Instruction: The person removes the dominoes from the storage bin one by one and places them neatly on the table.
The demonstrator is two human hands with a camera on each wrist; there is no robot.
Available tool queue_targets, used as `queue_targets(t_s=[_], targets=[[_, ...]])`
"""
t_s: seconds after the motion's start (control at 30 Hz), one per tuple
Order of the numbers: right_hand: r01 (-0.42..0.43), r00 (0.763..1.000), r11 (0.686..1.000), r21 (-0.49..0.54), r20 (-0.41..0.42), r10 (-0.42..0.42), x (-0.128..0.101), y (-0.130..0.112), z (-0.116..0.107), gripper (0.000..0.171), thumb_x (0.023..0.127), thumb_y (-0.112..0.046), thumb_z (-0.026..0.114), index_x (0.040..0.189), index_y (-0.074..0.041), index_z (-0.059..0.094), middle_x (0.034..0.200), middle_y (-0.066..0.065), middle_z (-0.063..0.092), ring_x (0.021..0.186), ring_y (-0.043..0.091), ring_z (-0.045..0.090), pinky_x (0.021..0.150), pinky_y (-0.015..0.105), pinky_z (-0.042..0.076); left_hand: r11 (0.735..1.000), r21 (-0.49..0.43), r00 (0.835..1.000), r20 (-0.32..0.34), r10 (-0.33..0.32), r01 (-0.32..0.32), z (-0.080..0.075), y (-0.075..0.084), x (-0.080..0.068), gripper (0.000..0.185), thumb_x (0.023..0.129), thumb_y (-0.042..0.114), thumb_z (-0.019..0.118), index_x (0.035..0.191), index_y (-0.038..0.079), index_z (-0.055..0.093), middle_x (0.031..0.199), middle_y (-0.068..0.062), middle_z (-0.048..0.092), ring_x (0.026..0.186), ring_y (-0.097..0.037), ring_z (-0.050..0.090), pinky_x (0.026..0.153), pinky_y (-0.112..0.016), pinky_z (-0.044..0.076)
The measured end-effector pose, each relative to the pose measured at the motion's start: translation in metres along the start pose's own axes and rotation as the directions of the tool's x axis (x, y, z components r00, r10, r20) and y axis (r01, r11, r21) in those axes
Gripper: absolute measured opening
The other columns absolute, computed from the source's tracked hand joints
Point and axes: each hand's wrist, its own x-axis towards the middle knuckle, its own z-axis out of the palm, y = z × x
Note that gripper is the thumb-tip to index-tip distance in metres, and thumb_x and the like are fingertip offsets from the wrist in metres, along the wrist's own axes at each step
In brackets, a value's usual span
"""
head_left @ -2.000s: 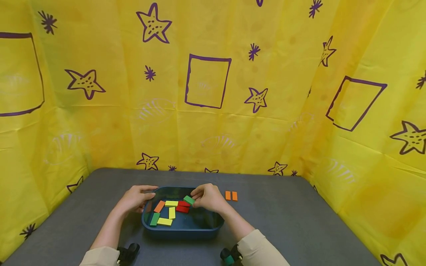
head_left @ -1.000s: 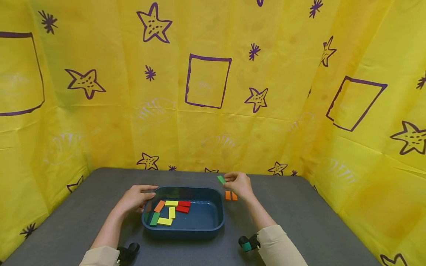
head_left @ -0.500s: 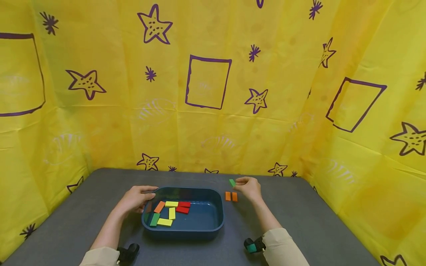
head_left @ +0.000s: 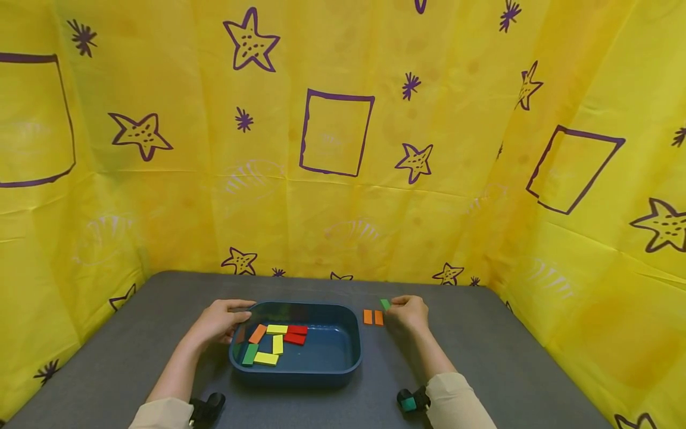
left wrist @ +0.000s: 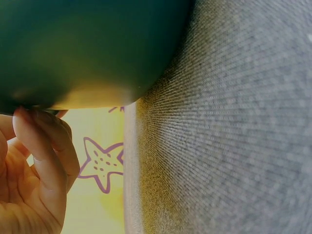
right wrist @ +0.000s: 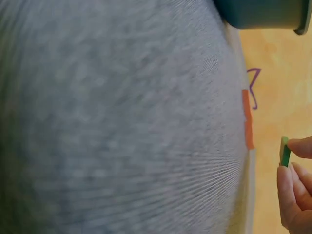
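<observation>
My right hand [head_left: 409, 313] pinches a green domino block [head_left: 385, 304] between thumb and fingertips. In the right wrist view, that block [right wrist: 285, 151] is held a little off the grey tabletop. Just left of it, two orange domino blocks [head_left: 367, 316] lie side by side on the table. My left hand [head_left: 218, 320] grips the left end of a dark blue plastic box [head_left: 295, 378], fingers against its outside in the left wrist view. Inside the box, toward the left, lie yellow [head_left: 266, 358], red [head_left: 295, 338], orange [head_left: 258, 333] and green [head_left: 249, 354] domino blocks.
The grey cloth-covered table [head_left: 482, 369] reaches back to a yellow curtain [head_left: 455, 226] with purple stars and squares, which also encloses both sides. Bare box floor [head_left: 316, 351] shows in the right half of the box.
My right hand has lifted the green domino block out of the box, carried it right over the rim and lowered it beside the orange ones. The left hand stays at the box.
</observation>
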Motion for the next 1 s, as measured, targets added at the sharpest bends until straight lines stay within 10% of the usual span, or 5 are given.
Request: queue_targets(t_s=[0.43,1.0], targets=[[0.025,0.999,0.994,-0.103,0.031,-0.022,0.003,0.017,0.002,0.032,0.063,-0.01,0.083,0.093,-0.001,0.079,0.082,0.013,0.077,0.069,0.023,0.068,0.076,0.038,0.055,1.0,0.002,1.0,0.002,0.011,-0.011,0.0,-0.001,0.0,0.046,0.099,0.02,0.056,0.141,0.003,0.053,0.062,0.0,0.039,0.051,-0.014,0.038,0.051,-0.025,0.044],[0.051,0.997,0.983,-0.177,0.071,-0.039,0.003,0.022,0.004,0.033,0.062,-0.012,0.088,0.092,0.0,0.079,0.094,0.017,0.076,0.094,0.038,0.065,0.087,0.046,0.054,1.0,-0.003,1.0,0.002,0.011,-0.011,0.0,-0.001,0.001,0.046,0.099,0.021,0.056,0.141,0.003,0.053,0.065,-0.001,0.042,0.052,-0.015,0.04,0.051,-0.025,0.044]])
